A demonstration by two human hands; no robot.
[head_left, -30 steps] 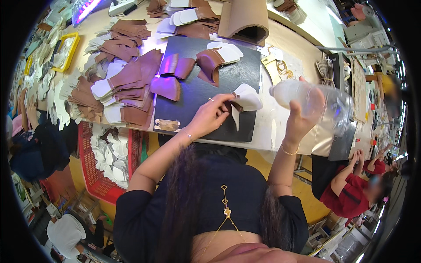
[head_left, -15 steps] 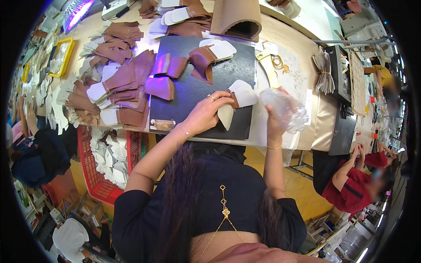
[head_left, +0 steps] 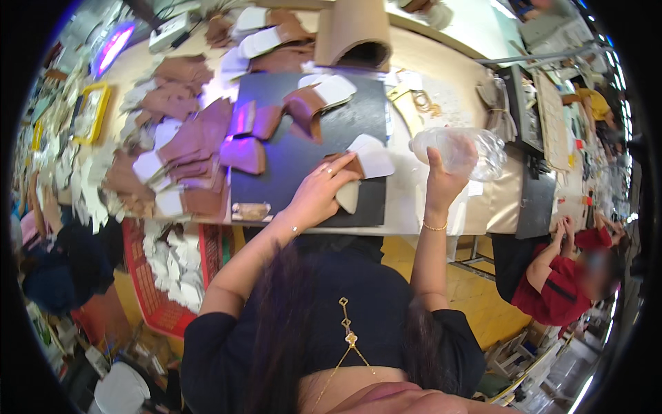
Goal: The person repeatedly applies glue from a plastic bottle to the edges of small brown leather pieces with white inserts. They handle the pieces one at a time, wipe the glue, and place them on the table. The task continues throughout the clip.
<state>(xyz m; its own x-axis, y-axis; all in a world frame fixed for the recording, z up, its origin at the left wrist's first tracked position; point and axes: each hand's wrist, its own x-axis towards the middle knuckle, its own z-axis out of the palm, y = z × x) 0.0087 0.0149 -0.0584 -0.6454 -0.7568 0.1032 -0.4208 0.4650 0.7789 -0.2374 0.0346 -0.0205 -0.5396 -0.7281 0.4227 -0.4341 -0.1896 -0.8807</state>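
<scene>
My left hand (head_left: 321,195) rests on the black work mat (head_left: 289,200). Its fingers press together on a piece of brown leather with a white panel (head_left: 370,156); a small pale flap shows by the thumb side. To the right, over the table, my right hand (head_left: 447,176) is wrapped round a clear plastic bottle (head_left: 491,156), which lies nearly level with its narrow end to the left. Farther back on the mat sits a folded brown piece (head_left: 303,105) with white panels (head_left: 334,90). Smaller brown pieces (head_left: 243,155) lie at the mat's left.
Stacked brown and white pieces (head_left: 183,155) cover the table's left. A large tan roll (head_left: 353,34) stands behind the mat. A red basket (head_left: 162,314) holds white scraps below left. Bundled strips (head_left: 498,110) and a black box (head_left: 520,114) are right. A person in red (head_left: 555,293) sits nearby.
My right hand has moved the bottle away from me and to the right, turning it more level. My left hand stays on the leather piece. The whole view has shifted slightly.
</scene>
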